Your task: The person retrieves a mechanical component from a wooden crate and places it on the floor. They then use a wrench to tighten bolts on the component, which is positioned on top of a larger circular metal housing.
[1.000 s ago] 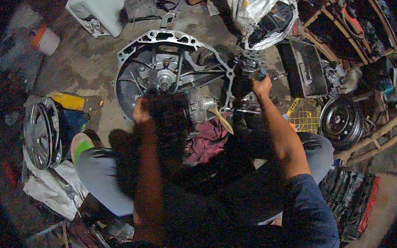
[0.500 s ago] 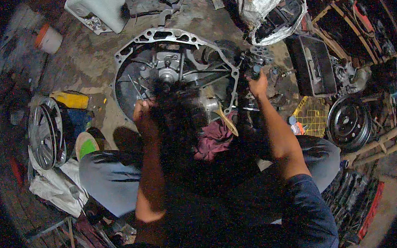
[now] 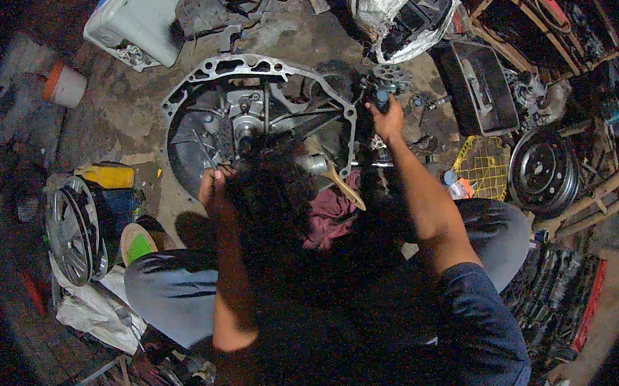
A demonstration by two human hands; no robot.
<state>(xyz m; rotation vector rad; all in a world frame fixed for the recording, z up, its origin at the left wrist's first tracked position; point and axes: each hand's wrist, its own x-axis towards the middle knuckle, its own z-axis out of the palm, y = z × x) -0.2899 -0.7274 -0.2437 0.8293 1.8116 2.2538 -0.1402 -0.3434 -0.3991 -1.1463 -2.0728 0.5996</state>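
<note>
A large round metal gearbox housing [image 3: 350, 111] lies open before me, with a shaft and a metal mechanism [image 3: 247, 118] inside. My left hand [image 3: 213, 184] is at its near left rim with fingers bent together. Thin metal rods [image 3: 204, 149] rise just beyond the fingertips; whether the hand grips them is unclear. My right hand [image 3: 389, 121], to the right of the housing, is closed around a dark cylindrical thing with a blue-grey round end [image 3: 383, 98]. A brush with a wooden handle [image 3: 347, 192] leans at the near rim over a dark red rag [image 3: 329, 220]. My dark head hides the middle.
Metal parts [image 3: 393, 78] lie beyond my right hand. Farther right are a grey tray [image 3: 485, 87], a yellow grid basket [image 3: 483, 166] and a black wheel rim [image 3: 543, 169]. A white sack [image 3: 383, 8] and a white container [image 3: 136, 26] stand at the back. Wheel covers [image 3: 72, 235] stand left.
The whole view has shifted, so the housing sits a little further left and lower. My right hand has moved slightly away from me, toward the metal parts, still holding the dark cylinder.
</note>
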